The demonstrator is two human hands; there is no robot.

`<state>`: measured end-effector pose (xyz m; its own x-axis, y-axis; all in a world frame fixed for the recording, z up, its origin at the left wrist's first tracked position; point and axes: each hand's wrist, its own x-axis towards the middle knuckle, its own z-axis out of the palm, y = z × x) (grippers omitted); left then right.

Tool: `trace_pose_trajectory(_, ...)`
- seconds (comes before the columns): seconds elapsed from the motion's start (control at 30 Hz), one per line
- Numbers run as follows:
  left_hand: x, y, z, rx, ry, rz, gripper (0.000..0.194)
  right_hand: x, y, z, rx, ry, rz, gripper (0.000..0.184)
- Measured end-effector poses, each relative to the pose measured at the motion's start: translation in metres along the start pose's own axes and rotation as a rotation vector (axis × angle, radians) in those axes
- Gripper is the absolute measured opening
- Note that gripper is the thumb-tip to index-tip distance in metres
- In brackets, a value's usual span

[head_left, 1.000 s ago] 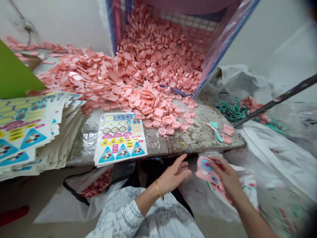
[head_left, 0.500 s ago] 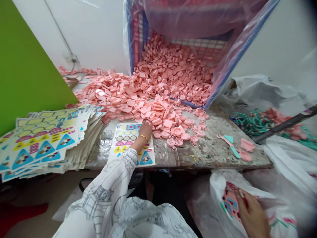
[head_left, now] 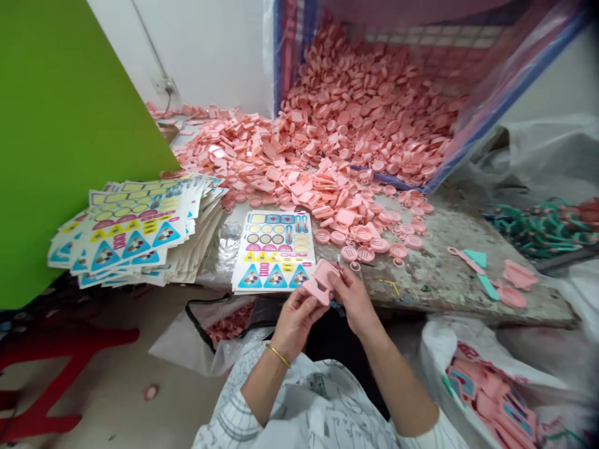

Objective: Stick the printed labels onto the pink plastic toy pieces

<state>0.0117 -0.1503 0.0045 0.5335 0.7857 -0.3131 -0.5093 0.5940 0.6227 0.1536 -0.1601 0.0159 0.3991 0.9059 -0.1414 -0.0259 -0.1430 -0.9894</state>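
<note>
In front of my body, just past the table's front edge, my left hand (head_left: 296,321) and my right hand (head_left: 354,302) hold a pink plastic toy piece (head_left: 326,273) between them. It has a squarish panel and an open gap below that. The fingers of my left hand pinch its lower left part, and those of my right hand grip its right side. I see no sticker on the side facing me. Close beyond my hands lies a stack of sticker sheets (head_left: 276,252) with blue triangles, yellow and pink shapes.
A heap of pink plastic pieces (head_left: 327,187) spills from a blue-framed mesh bin (head_left: 440,178). More sticker sheets (head_left: 140,231) pile up left, beside a green panel (head_left: 84,125). At lower right, a white bag (head_left: 440,343) holds stickered pink pieces. A red stool (head_left: 60,374) stands lower left.
My right hand let go of a stickered pink piece in the bag and came back to the middle. My left hand reached to the heap and returned; both hands now hold an unstickered-looking piece.
</note>
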Motion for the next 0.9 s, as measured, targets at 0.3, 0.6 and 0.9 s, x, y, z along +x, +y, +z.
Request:
trace_pose_trajectory(0.3, 0.01, 0.054, -0.022, 0.081, -0.121, -0.054, 0.055, 0.026, -0.025, 0.03, -0.053, -0.429, -0.032, 0.043)
trace_pose_trajectory(0.6, 0.08, 0.083, -0.022, 0.053, 0.253, 0.234, 0.037, 0.151, -0.034, 0.078, -0.856, -0.075, -0.278, 0.032)
trace_pose_trajectory(0.9, 0.118, 0.079, -0.038, 0.004, 0.375, 0.212, 0.034, 0.187, -0.012, 0.113, -1.203, 0.024, -0.236, 0.034)
